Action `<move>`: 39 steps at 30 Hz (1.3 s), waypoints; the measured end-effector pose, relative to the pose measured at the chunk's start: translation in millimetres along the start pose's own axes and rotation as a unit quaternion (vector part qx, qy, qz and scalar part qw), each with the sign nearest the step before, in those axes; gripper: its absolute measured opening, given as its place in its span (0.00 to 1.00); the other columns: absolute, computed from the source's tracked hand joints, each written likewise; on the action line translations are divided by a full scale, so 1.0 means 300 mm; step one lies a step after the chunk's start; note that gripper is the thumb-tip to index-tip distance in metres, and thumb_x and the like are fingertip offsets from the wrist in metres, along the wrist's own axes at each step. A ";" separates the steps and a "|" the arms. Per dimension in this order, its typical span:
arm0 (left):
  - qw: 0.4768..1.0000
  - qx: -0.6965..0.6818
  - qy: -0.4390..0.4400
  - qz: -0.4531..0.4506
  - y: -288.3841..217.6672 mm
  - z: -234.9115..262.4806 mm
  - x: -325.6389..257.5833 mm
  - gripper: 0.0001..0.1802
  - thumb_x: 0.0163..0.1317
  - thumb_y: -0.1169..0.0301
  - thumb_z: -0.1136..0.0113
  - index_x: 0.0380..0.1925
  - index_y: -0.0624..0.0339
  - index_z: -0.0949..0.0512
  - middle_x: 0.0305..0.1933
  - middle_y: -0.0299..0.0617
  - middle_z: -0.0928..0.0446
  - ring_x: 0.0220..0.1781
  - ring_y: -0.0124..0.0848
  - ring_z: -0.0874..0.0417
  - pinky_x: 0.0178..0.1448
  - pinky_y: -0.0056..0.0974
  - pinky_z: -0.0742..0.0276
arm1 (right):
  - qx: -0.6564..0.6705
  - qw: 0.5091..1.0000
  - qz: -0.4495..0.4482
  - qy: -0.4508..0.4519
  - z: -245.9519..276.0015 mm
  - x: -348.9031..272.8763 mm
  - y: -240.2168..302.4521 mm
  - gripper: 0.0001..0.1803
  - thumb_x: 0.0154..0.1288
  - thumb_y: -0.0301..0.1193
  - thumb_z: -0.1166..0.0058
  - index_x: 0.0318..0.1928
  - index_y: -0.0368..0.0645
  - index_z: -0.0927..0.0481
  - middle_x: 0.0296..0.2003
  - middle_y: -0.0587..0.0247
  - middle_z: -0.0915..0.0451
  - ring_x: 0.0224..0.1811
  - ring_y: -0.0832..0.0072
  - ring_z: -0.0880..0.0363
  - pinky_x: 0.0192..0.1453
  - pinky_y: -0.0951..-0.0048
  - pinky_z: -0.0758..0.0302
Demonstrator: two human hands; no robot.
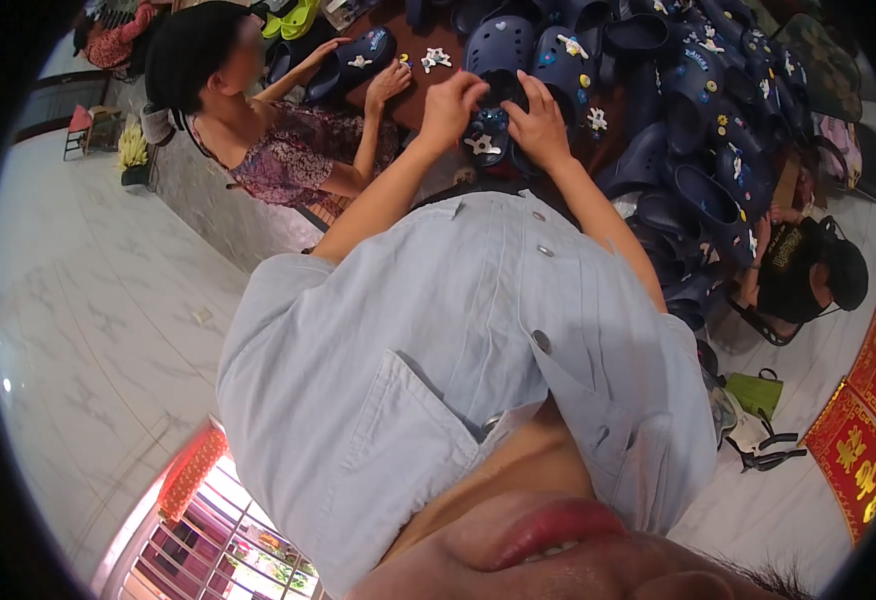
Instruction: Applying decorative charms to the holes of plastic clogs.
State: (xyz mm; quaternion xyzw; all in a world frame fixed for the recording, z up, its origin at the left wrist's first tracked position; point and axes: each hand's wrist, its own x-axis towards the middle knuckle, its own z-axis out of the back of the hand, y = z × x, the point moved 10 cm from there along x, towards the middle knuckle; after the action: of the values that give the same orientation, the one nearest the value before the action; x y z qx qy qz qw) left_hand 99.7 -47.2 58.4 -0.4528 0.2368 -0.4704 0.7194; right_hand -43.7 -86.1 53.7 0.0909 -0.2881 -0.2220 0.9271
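Observation:
A navy blue clog (pixel 498 156) is held between both my hands above the brown table. Its toe end faces my body and carries a white cartoon charm (pixel 481 146). My left hand (pixel 448 110) is closed, with thumb and fingertips pinching the clog's left edge near its opening. On the other side, my right hand (pixel 540 120) grips the right edge, thumb over the upper. Whether a small piece sits between my left fingertips cannot be made out. Just beyond my hands lies another navy clog (pixel 499 45), and a clog with several charms (pixel 565 68) is beside it.
Navy clogs (pixel 710 192) are heaped along the right side. Loose white charms (pixel 436 59) lie on the brown table (pixel 420 90). A co-worker at left handles a charmed clog (pixel 363 60); another person in black (pixel 796 265) sits at right. A green bag (pixel 755 394) is on the floor.

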 end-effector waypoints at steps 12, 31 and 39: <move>0.963 -0.239 -0.087 0.084 0.284 -0.019 0.378 0.12 0.58 0.69 0.31 0.37 0.67 0.16 0.34 0.42 0.15 0.33 0.26 0.17 0.40 0.30 0.21 | -0.002 1.000 0.003 -0.001 0.009 0.009 0.015 0.15 0.49 0.29 0.39 0.42 0.51 0.16 0.68 0.58 0.40 0.70 0.61 0.42 0.58 0.61 0.29; 0.947 0.166 -0.104 -0.256 0.038 -0.046 0.304 0.09 0.55 0.66 0.33 0.31 0.59 0.16 0.41 0.39 0.17 0.46 0.40 0.20 0.50 0.39 0.24 | -0.003 1.000 -0.002 0.008 -0.013 0.000 -0.016 0.17 0.49 0.30 0.39 0.43 0.50 0.18 0.69 0.56 0.41 0.71 0.60 0.43 0.60 0.60 0.31; 0.937 0.162 -0.108 -0.290 0.022 -0.057 0.278 0.08 0.56 0.70 0.35 0.29 0.63 0.20 0.40 0.44 0.20 0.48 0.44 0.23 0.55 0.44 0.27 | -0.005 1.000 0.002 -0.003 -0.035 -0.024 -0.015 0.17 0.47 0.28 0.40 0.42 0.50 0.19 0.70 0.53 0.42 0.71 0.56 0.42 0.62 0.57 0.33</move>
State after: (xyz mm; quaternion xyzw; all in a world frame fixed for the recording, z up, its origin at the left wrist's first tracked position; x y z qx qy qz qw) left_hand 126.8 -128.0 51.5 -0.4268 -0.0629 -0.6390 0.6369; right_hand -44.6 -86.3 40.2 0.0853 -0.2900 -0.2221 0.9270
